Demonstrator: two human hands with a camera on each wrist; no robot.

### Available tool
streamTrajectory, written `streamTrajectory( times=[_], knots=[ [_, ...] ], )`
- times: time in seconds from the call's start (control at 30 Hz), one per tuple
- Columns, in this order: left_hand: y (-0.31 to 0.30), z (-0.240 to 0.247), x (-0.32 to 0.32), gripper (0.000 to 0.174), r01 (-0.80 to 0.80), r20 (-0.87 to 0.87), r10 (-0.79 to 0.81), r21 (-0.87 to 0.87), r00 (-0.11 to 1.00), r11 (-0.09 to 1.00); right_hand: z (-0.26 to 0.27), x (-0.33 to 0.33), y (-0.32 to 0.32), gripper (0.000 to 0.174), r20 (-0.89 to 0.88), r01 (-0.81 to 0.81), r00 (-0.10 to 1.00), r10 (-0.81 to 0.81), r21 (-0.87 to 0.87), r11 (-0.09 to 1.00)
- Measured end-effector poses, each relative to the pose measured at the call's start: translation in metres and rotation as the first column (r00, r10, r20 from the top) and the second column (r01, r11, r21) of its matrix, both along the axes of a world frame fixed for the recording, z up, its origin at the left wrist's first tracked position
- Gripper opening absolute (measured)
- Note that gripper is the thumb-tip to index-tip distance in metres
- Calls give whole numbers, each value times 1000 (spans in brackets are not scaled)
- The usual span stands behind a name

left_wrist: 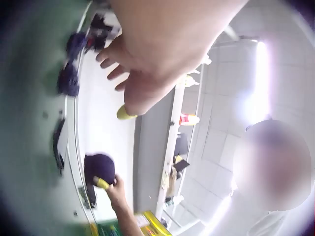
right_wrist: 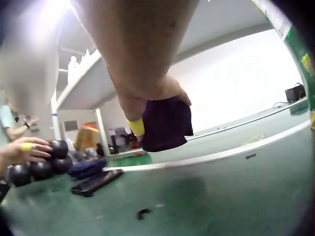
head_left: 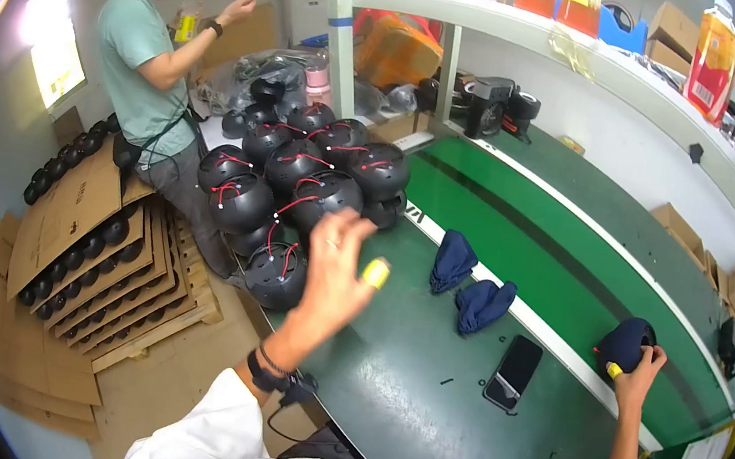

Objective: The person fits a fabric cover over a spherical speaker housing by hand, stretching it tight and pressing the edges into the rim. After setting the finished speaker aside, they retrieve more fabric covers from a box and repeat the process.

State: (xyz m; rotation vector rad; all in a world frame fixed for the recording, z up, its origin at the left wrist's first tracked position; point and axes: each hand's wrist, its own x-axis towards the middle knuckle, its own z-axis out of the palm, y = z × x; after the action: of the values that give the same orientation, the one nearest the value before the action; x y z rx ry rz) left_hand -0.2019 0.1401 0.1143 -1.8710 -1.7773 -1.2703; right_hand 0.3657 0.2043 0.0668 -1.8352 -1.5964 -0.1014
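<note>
My right hand (head_left: pixel 638 377) grips a rounded shell covered in navy cloth (head_left: pixel 624 342) at the green belt's near side, with the thumb in yellow tape against its side. In the right wrist view the cloth-covered shell hangs below the palm, above the table. My left hand (head_left: pixel 332 276) is raised with fingers spread and holds nothing. It overlaps the near edge of a pile of black round shells (head_left: pixel 240 202) with red wires. Two folded navy cloth pieces (head_left: pixel 453 263) lie near the white rail, between the hands.
A phone (head_left: pixel 515 372) lies on the dark green table (head_left: pixel 401 408), with small black bits around it. Behind runs a green belt (head_left: pixel 524 221) under a white shelf (head_left: pixel 539 26) bearing bottles. Cardboard layers of black shells (head_left: pixel 90 246) stand at left, beside another person (head_left: pixel 154 66).
</note>
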Motion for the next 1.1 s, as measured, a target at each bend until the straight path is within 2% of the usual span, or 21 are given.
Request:
streamTrajectory(
  times=[0.07, 0.13, 0.17, 0.23, 0.3, 0.37, 0.43, 0.47, 0.5, 0.57, 0.6, 0.63, 0.7, 0.77, 0.83, 0.9, 0.93, 0.97, 1.0, 1.03, 1.1],
  knots=[
    [23, -1, -40, 75, -250, -11, 250, -23, 968, 968, -28, 15, 29, 70, 47, 140, 989, -140, 0, 990],
    [40, -12, -60, 84, -348, -66, 342, -154, 937, 925, -53, 15, 40, 72, 70, 168, 983, -173, 65, 984],
    [45, -16, -64, 86, -372, -92, 361, -221, 928, 901, -62, 17, 44, 75, 93, 209, 971, -221, 123, 970],
    [47, -17, -70, 86, -320, -97, 308, -157, 946, 934, -56, 6, 37, 79, 67, 213, 973, -223, 128, 969],
    [42, -17, -72, 80, -233, -27, 232, -128, 972, 964, -46, -9, 20, 79, -9, 268, 961, -275, 264, 927],
    [32, -15, -67, 76, -256, -15, 256, -78, 967, 963, -38, -18, -9, 79, -14, 226, 973, -231, 261, 939],
    [22, -11, -67, 77, -230, 111, 233, -37, 966, 972, -26, -44, -48, 84, -65, 4, 998, 18, 321, 947],
    [10, -1, -61, 79, -202, 119, 200, 7, 972, 979, -10, -73, -74, 86, -166, -50, 982, 94, 254, 966],
    [-6, 12, -50, 78, -142, 196, 144, -22, 970, 990, 4, -106, -105, 88, -273, -107, 949, 156, 186, 977],
    [-36, 39, -24, 74, 129, 398, -57, -157, 915, 979, 30, -157, -148, 95, -322, -364, 865, 386, 128, 923],
    [-48, 50, -13, 72, 340, 465, -210, -217, 860, 915, 38, -175, -160, 97, -202, -527, 801, 564, 208, 824],
    [-52, 47, -3, 72, 536, 579, -307, -276, 755, 797, 46, -188, -168, 99, -69, -670, 706, 704, 254, 697],
    [-70, 65, 39, 73, 675, 584, -358, -524, 729, 519, 64, -213, -189, 97, 27, -776, 606, 795, 239, 583],
    [-76, 60, 77, 78, 694, 488, -555, -676, 674, 248, 76, -222, -204, 89, 96, -791, 611, 786, 98, 604],
    [-93, 58, 117, 79, 639, 447, -627, -762, 638, 107, 70, -217, -223, 90, 22, -719, 690, 724, -99, 688],
    [-106, 39, 140, 72, 692, 472, -657, -714, 588, 107, 49, -201, -245, 91, -99, -583, 811, 576, -50, 811],
    [-114, 32, 146, 72, 798, 628, -576, -598, 523, 72, 43, -194, -257, 89, -230, -474, 858, 459, -13, 880],
    [-121, 26, 152, 73, 884, 764, -482, -465, 430, 51, 36, -186, -266, 80, -369, -394, 848, 381, 44, 918],
    [-126, 16, 158, 73, 886, 770, -486, -464, 414, 20, 25, -182, -277, 76, -578, -303, 778, 246, -3, 953],
    [-129, 0, 165, 75, 895, 708, -593, -444, 385, 50, 16, -178, -286, 74, -748, -217, 656, 96, -66, 974],
    [-137, -35, 178, 78, 909, 649, -683, -414, 335, 52, 4, -175, -298, 74, -705, -155, 709, -13, -173, 973]
  ],
)
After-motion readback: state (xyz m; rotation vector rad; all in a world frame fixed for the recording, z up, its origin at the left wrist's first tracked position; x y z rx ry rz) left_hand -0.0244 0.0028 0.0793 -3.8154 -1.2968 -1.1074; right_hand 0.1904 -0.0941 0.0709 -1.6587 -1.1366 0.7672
